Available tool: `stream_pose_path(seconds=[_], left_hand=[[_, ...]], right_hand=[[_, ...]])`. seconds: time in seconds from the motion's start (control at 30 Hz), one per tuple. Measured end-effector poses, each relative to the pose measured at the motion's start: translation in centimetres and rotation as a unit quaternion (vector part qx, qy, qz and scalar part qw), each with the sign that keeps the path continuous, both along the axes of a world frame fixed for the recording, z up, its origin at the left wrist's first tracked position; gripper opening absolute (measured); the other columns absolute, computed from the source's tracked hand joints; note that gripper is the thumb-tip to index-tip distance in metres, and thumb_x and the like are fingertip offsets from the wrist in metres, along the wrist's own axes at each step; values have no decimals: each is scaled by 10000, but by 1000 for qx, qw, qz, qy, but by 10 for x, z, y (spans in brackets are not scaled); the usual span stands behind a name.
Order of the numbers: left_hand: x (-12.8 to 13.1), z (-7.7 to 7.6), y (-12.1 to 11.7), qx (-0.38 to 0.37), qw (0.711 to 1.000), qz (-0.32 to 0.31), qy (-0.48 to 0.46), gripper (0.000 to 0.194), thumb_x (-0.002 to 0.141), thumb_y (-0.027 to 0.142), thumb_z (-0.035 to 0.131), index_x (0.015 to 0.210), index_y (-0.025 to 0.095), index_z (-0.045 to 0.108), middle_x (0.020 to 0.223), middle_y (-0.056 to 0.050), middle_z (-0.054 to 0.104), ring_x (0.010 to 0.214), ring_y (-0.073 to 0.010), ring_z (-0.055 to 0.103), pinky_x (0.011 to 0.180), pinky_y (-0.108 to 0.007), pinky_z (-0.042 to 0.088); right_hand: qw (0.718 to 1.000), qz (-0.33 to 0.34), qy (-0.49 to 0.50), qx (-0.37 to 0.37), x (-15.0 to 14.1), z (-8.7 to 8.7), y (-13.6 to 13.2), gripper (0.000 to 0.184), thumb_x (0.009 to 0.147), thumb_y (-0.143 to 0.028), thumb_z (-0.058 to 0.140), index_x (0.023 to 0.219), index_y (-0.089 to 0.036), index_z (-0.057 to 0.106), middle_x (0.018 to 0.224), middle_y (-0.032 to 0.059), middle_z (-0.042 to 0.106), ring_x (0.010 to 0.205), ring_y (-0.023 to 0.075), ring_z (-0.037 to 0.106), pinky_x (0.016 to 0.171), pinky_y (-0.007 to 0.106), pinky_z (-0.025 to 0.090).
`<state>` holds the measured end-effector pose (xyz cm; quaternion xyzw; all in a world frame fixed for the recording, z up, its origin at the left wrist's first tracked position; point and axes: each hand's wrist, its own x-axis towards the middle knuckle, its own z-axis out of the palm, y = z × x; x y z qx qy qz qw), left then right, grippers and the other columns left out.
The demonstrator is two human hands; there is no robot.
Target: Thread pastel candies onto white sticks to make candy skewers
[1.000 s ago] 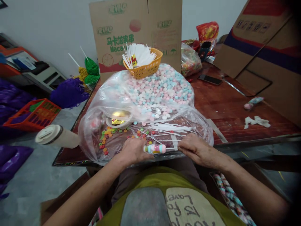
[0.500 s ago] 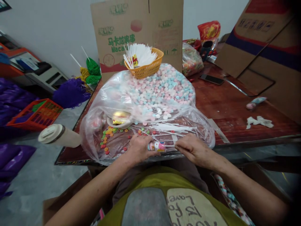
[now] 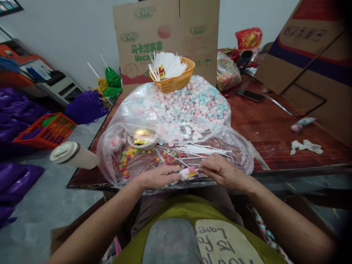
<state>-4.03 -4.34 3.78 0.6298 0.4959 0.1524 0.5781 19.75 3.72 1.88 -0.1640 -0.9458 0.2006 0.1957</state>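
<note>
Over the front of the clear plastic bag, my right hand (image 3: 220,170) pinches the right end of a small wrapped candy on a stick (image 3: 189,173). Pink, white and yellow printing shows on its wrapper; the stick itself is hidden by my fingers. My left hand (image 3: 159,176) lies flat with fingers stretched out, its tips at the wrapper's left end. Just behind the hands are loose white sticks (image 3: 202,149) and small ring-shaped candies (image 3: 132,152) in red, orange, yellow and green. Farther back, pastel candies (image 3: 198,101) fill the plastic bag (image 3: 132,110).
A yellow basket (image 3: 176,82) of white sticks rests on the candy pile, before a cardboard box (image 3: 167,22). A lidded cup (image 3: 74,156) stands at the left edge. To the right lie a phone (image 3: 250,95), another wrapped candy (image 3: 302,124) and torn white paper (image 3: 306,146).
My left hand has opened from its grip around the wrapped candy and flattened out. My right hand has moved up against the wrapper, covering the stick that showed before. The view has shifted slightly.
</note>
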Motion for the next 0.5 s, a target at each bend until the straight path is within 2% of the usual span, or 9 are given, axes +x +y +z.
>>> stream_pose_path(seconds=[0.07,0.13,0.23,0.3,0.33,0.4,0.43,0.5], left_hand=[[10,-7,-6,-67,994,61,-57,375,814,520,425,912,174,530,730,1,585,605,-98,539,569,-211,426],[24,-18,-12,-89,983,131,-89,391,802,545,419,862,167,502,656,15,543,497,-70,474,481,-184,375],[39,-33,-18,-55,979,179,-80,372,812,530,400,750,170,470,603,26,496,465,-70,436,443,-182,343],[43,-40,-20,-7,976,210,-59,355,824,503,383,702,177,452,585,33,471,462,-80,430,445,-195,342],[43,-42,-20,18,972,231,-50,346,832,487,371,690,180,447,582,34,468,463,-84,429,452,-202,343],[42,-45,-20,66,956,284,-33,331,849,453,341,673,187,428,575,34,466,472,-93,431,471,-213,343],[40,-45,-21,91,946,310,-17,326,857,437,326,665,191,417,570,33,464,485,-100,438,485,-218,343],[39,-45,-22,146,931,332,43,311,868,404,307,658,195,404,573,24,465,528,-119,459,526,-234,350]], right_hand=[[1000,2,-4,8,-2,2,2,324,917,-271,353,707,-153,569,623,23,547,627,123,447,621,244,284],[999,6,-28,22,-6,2,2,317,908,-258,365,672,-159,552,594,12,525,611,120,436,622,249,278],[997,14,-66,36,-15,0,1,305,889,-232,383,625,-164,521,566,-2,502,581,115,418,612,263,267],[997,19,-67,17,-21,-4,0,292,876,-228,387,626,-167,524,577,4,512,583,119,428,606,269,277],[999,8,-51,-7,-23,-6,0,268,869,-240,396,655,-169,540,609,13,532,601,124,442,611,271,294],[993,-62,11,-95,-28,-11,-3,207,854,-291,425,764,-173,569,728,35,574,631,127,464,619,271,340],[980,-110,52,-160,-30,-15,-6,197,846,-328,443,827,-178,570,793,42,581,631,122,471,611,267,363],[929,-160,105,-317,-36,-23,-16,238,813,-403,489,901,-190,548,816,28,571,578,100,469,552,245,388]])
